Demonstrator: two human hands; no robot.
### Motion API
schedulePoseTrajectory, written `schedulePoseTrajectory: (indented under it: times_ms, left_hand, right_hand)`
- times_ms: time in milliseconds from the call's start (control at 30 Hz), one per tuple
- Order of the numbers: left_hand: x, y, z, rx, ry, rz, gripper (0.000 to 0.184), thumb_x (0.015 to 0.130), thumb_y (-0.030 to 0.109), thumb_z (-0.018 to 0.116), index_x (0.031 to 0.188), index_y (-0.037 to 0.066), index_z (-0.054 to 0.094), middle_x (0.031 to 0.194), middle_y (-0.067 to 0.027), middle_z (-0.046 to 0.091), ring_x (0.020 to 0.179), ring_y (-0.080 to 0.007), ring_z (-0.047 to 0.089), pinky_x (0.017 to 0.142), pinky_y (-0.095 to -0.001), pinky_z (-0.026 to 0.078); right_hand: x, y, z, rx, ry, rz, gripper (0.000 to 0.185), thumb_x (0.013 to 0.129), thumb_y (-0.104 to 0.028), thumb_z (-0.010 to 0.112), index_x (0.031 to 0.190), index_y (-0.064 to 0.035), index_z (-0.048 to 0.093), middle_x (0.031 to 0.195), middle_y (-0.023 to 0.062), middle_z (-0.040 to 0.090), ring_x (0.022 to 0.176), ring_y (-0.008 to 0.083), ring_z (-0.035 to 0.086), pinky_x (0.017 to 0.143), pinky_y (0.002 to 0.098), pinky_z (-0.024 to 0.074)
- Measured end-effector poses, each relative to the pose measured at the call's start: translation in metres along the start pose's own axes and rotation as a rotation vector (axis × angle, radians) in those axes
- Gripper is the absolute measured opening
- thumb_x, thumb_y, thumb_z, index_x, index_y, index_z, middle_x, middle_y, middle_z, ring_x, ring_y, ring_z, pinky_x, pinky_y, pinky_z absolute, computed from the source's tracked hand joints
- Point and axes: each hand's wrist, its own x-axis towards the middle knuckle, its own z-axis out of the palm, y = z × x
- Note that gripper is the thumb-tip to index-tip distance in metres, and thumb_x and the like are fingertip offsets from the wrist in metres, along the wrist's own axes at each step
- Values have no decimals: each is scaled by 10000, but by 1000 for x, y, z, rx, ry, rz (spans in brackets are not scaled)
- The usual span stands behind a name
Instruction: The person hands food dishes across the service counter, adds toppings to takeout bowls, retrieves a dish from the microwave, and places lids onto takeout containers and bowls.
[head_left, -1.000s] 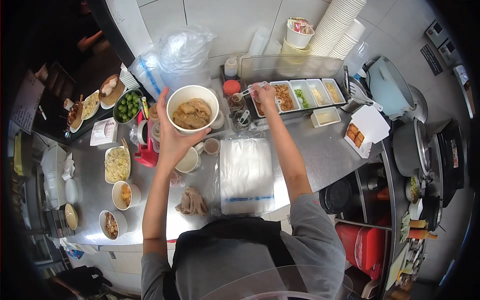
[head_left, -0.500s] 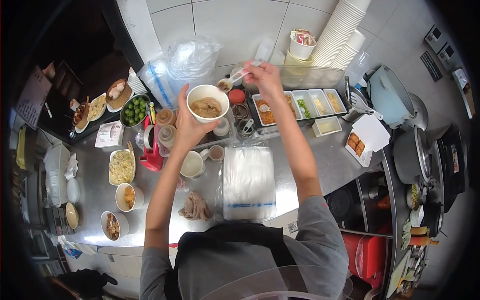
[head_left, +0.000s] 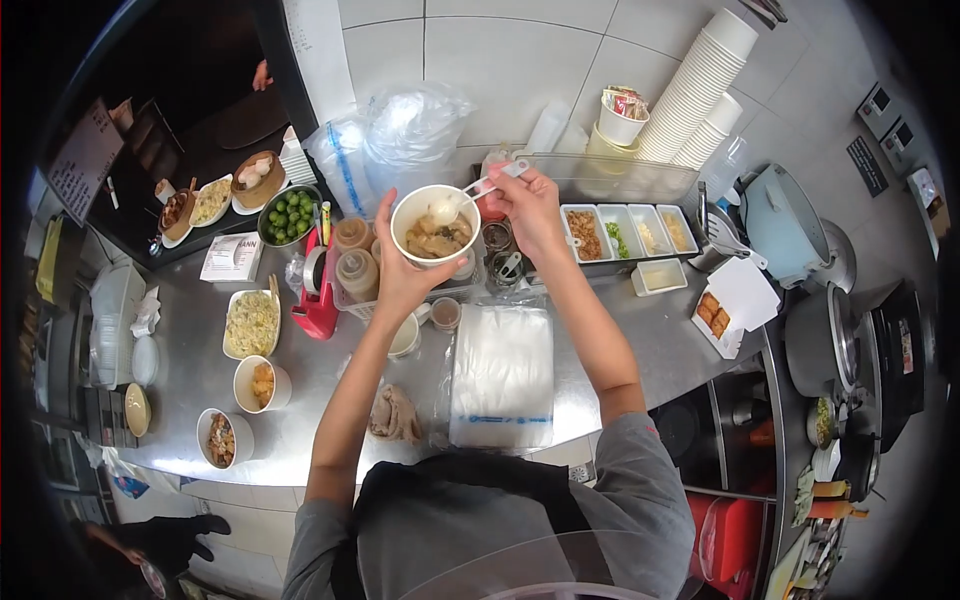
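My left hand (head_left: 400, 285) wraps round a white paper bowl (head_left: 402, 222), held up above the counter. In the bowl is brownish food (head_left: 436, 242) with dark bits on top. Between the fingers of my right hand (head_left: 528, 208) is the handle of a white measuring spoon (head_left: 484, 186); its scoop is inside the bowl, just over the food. Whether the scoop touches the food, I cannot tell. Beneath and behind the bowl are sauce bottles (head_left: 357, 270) in a clear basket and small condiment jars (head_left: 508, 266). Right of my right hand sits a rack of toppings (head_left: 618, 232).
Clear plastic bags (head_left: 502, 375) lie stacked on the steel counter (head_left: 320, 400). On the left are a tray of noodle-like food (head_left: 252, 323), two filled paper bowls (head_left: 225, 440) and a red tape dispenser (head_left: 316, 300). Tall stacks of paper cups (head_left: 700, 85) lean at the back right.
The spoon has come down into the bowl, and dark bits now show on the food. The view has shifted a little. Another person's hand has appeared at the upper left.
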Motion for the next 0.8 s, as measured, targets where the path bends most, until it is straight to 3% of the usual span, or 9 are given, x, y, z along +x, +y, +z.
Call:
schedulePoseTrajectory:
  times_ms: [100,233,333,400,467,567,667,767,800]
  left_hand:
    - [-7,-5,1,-36,0,-33,1048,538,58,790,1325,63,98,1183,-153,393,1100,-238,452,921,-345,399]
    - [-22,3,-10,-125,3,-58,1053,530,51,792,1326,64,104,1200,-138,388,1112,-235,445,933,-348,390]
    - [-43,13,-29,-151,11,-71,1054,525,46,793,1327,67,110,1211,-129,385,1120,-236,440,940,-351,385]
    - [-63,18,-50,-95,23,-85,1050,525,42,790,1328,68,114,1217,-127,385,1124,-238,439,941,-354,384]
    - [-85,31,-68,-76,33,-109,1053,525,45,789,1331,73,112,1220,-134,385,1127,-243,437,941,-361,384]
    - [-117,47,-96,-86,46,-190,1073,522,71,798,1333,70,95,1229,-145,370,1131,-255,432,948,-370,378]
    - [-150,47,-129,64,90,-193,1080,528,82,802,1333,64,82,1246,-148,347,1141,-259,422,955,-372,370]
    - [-168,56,-151,39,128,-257,1087,529,82,805,1333,60,74,1253,-149,333,1145,-252,417,961,-367,363]
    - [-174,56,-157,35,139,-264,1088,528,80,805,1334,60,74,1251,-149,334,1144,-251,418,961,-365,362]
  right_hand:
    - [2,0,-18,196,83,126,162,804,-94,601,922,14,574,759,88,626,601,107,583,537,210,493]
    - [7,13,-47,-95,247,-182,149,822,-117,584,884,18,573,700,71,614,582,117,579,522,227,482]
    - [20,69,-82,-626,249,-284,166,841,-147,552,834,18,566,630,77,594,563,116,571,498,252,457]
    - [23,103,-92,-1067,272,-340,210,849,-191,482,815,8,542,619,169,588,570,320,587,539,390,452]
    - [23,123,-98,-1173,189,-226,246,865,-213,459,904,15,546,758,155,601,647,254,587,621,355,455]
    - [19,146,-103,-1230,270,-516,301,835,-250,508,1036,-26,508,987,256,544,928,398,509,806,443,374]
    - [-37,92,-42,-1180,416,-558,422,797,-349,561,1098,-61,499,1103,227,456,1045,382,403,885,451,305]
    - [-83,114,-25,-1472,168,-276,692,591,-547,695,1068,-73,531,1127,157,381,1101,344,317,897,481,266]
    - [-90,123,-14,-1440,161,-225,722,553,-558,711,1046,-58,543,1202,158,328,1145,349,262,914,505,231]
